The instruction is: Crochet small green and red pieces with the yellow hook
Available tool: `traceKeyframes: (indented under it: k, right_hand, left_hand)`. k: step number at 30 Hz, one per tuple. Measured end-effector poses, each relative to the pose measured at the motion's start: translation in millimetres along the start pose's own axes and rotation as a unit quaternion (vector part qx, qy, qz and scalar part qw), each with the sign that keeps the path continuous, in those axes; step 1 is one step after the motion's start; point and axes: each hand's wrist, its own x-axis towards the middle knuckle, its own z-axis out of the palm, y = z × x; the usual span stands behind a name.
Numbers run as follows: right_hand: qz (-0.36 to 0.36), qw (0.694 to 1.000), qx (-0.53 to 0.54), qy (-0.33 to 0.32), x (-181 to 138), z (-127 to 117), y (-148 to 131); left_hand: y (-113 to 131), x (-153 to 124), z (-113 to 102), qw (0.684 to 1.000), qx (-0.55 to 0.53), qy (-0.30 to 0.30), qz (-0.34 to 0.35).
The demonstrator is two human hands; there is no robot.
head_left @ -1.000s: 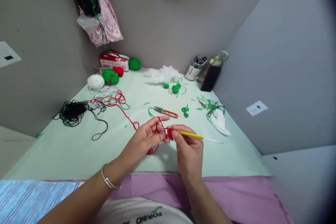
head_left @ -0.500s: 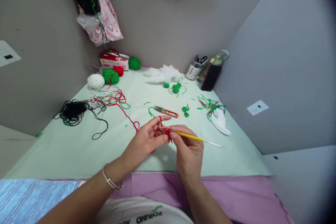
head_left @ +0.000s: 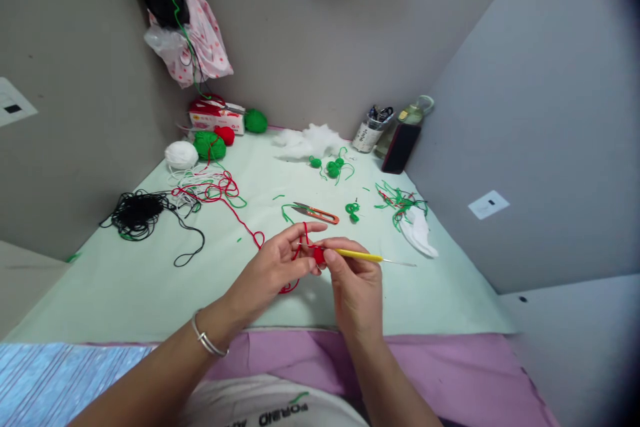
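My left hand [head_left: 273, 267] pinches a small red crochet piece [head_left: 319, 255], with red yarn [head_left: 245, 221] looped over its fingers and trailing left across the table. My right hand [head_left: 355, 283] is closed on a yellow-handled crochet hook [head_left: 361, 255], whose metal end sticks out to the right while the other end meets the red piece. Both hands hover just above the pale green table [head_left: 150, 280] near its front edge. A silver bracelet [head_left: 207, 343] sits on my left wrist.
Orange thread snips [head_left: 315, 213] lie just beyond the hands. Small green crocheted bits [head_left: 334, 167] and yarn scraps [head_left: 397, 200] sit farther back. White [head_left: 181, 155], green [head_left: 210, 145] and black yarn [head_left: 135, 212] crowd the left. A jar [head_left: 369, 133], bottle [head_left: 405, 127] and stuffing [head_left: 310, 141] stand at the wall.
The hook has shifted slightly and tilted more level, with its metal end now a little higher and farther left. Both hands stay in the same place, working the red piece.
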Motion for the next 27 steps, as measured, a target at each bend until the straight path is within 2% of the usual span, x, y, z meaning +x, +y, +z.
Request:
traceKeyframes:
  k: [4, 7, 10, 14, 17, 19, 27]
  right_hand:
    - [0.024, 0.999, 0.028, 0.018, 4.5, -0.5, 1.2]
    - [0.011, 1.000, 0.019, 0.019, 4.2, -1.2, 3.5]
    - [-0.014, 1.000, 0.006, -0.005, 1.9, -1.7, 4.9]
    - [-0.060, 0.996, -0.051, -0.030, 1.3, -4.8, 3.3]
    - [-0.068, 0.991, -0.109, -0.042, 2.9, -7.6, 0.7]
    - [-0.043, 0.993, -0.101, -0.043, 4.1, -7.4, -0.8]
    - [0.087, 0.994, 0.056, -0.017, 7.0, 3.8, -4.1]
  left_hand:
    - [2.9, -0.3, -3.3, 1.000, 0.000, 0.006, -0.003]
    - [3.2, -0.8, -1.9, 1.000, 0.003, 0.022, -0.005]
    - [1.1, -0.5, 1.4, 1.000, 0.002, 0.031, 0.004]
    - [-1.2, 0.2, 4.8, 0.996, 0.026, 0.077, 0.032]
    - [-2.1, 0.6, 5.0, 0.993, 0.037, 0.101, 0.053]
    - [-2.6, 0.8, 4.2, 0.994, 0.029, 0.096, 0.052]
    - [-2.3, 0.1, -1.6, 0.998, -0.023, 0.041, 0.031]
